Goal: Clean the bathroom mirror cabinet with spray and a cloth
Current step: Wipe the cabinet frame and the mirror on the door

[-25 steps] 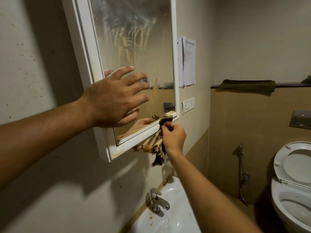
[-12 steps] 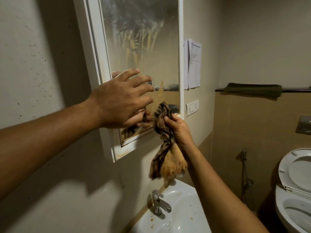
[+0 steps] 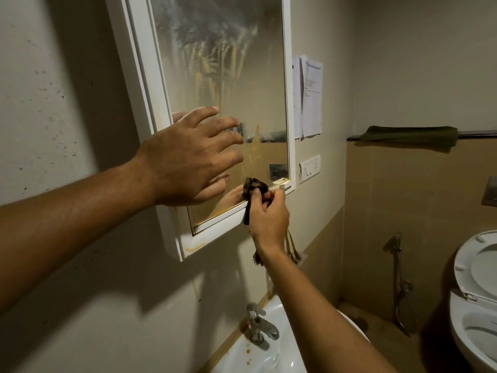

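Mirror cabinet (image 3: 236, 84), glass streaked above: left hand (image 3: 188, 157) spread flat on the pane, right hand (image 3: 266, 215) pinching the striped cloth (image 3: 254, 186), now brought back down to the lower right frame corner, so edge-wiping likely resumes.

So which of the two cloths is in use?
The striped brown cloth, gripped by the right hand at the lower edge of the mirror; the dark green towel lies on the ledge.
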`<state>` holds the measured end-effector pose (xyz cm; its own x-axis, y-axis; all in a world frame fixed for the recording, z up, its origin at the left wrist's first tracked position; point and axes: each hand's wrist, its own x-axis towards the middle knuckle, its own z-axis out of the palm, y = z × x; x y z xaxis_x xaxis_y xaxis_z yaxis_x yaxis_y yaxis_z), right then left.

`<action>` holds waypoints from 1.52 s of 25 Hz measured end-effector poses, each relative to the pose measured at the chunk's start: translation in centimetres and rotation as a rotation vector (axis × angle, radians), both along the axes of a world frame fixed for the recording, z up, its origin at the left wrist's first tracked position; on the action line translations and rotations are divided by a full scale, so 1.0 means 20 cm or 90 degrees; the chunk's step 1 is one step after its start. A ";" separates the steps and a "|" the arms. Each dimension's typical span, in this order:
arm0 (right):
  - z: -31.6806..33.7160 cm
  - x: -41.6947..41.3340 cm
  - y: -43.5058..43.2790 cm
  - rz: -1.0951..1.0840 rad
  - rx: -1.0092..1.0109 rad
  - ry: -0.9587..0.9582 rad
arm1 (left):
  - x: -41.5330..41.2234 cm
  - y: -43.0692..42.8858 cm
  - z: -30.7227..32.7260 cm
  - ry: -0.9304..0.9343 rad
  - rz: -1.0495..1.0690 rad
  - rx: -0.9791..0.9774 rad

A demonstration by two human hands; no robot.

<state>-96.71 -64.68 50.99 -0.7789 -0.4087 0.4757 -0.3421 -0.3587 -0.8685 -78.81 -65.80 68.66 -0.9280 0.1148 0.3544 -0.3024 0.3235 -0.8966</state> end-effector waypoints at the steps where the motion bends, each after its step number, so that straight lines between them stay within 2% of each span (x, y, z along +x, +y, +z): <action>1: -0.01 0.03 -0.01 -0.007 0.008 0.049 | 0.00 0.00 0.00 0.000 -0.001 0.000; 3: -0.04 0.01 -0.03 -0.043 0.036 0.116 | -0.01 0.00 0.00 -0.004 0.002 -0.003; 7: 0.01 -0.19 -0.03 -0.109 0.147 0.144 | -0.01 0.00 0.00 -0.007 0.005 -0.008; 10: -0.03 0.03 0.03 -0.024 0.089 0.224 | 0.00 -0.01 0.00 -0.005 -0.011 -0.007; 13: -0.14 0.26 0.12 0.026 0.030 0.394 | 0.00 -0.02 -0.01 -0.005 -0.022 0.001; 14: -0.14 0.19 0.09 0.005 0.038 0.391 | -0.01 -0.02 -0.01 -0.009 -0.026 0.004; 17: -0.02 -0.18 -0.01 -0.058 0.132 0.220 | -0.01 -0.01 -0.01 -0.012 -0.031 0.002; 19: -0.03 -0.22 -0.03 -0.039 0.131 0.156 | -0.01 -0.01 0.00 -0.013 -0.029 -0.001; 20: -0.07 -0.14 -0.02 0.001 0.115 0.189 | -0.01 -0.02 0.00 -0.010 -0.031 0.000; 22: -0.14 0.05 0.06 0.083 0.059 0.334 | -0.01 -0.02 0.00 -0.006 -0.036 0.005; 24: -0.16 0.04 0.11 0.073 0.036 0.497 | -0.01 -0.02 -0.01 -0.005 -0.038 0.010; 25: -0.14 -0.04 0.08 0.043 0.052 0.540 | -0.01 -0.02 0.00 -0.005 -0.036 0.011; 27: -0.07 -0.21 0.04 -0.039 0.096 0.487 | -0.01 -0.02 0.00 -0.012 -0.031 0.011; 29: -0.06 -0.21 0.03 -0.062 0.084 0.429 | -0.01 -0.02 0.00 -0.007 -0.027 0.013; 30: -0.07 -0.13 0.04 -0.032 0.070 0.462 | -0.01 -0.02 -0.01 -0.003 -0.029 0.016; 32: -0.12 0.01 0.08 0.032 0.046 0.620 | -0.01 -0.02 -0.01 -0.001 -0.039 0.016; 34: -0.09 -0.06 0.07 0.030 0.047 0.689 | -0.01 -0.02 -0.01 -0.005 -0.035 0.018; 35: -0.06 -0.15 0.04 0.003 0.050 0.658 | -0.01 -0.02 0.00 -0.007 -0.029 0.017; 37: -0.02 -0.28 -0.01 -0.052 0.043 0.517 | -0.02 -0.01 0.00 -0.008 -0.021 0.019; 38: -0.02 -0.26 0.00 -0.040 0.035 0.473 | -0.02 -0.01 0.00 -0.010 -0.019 0.018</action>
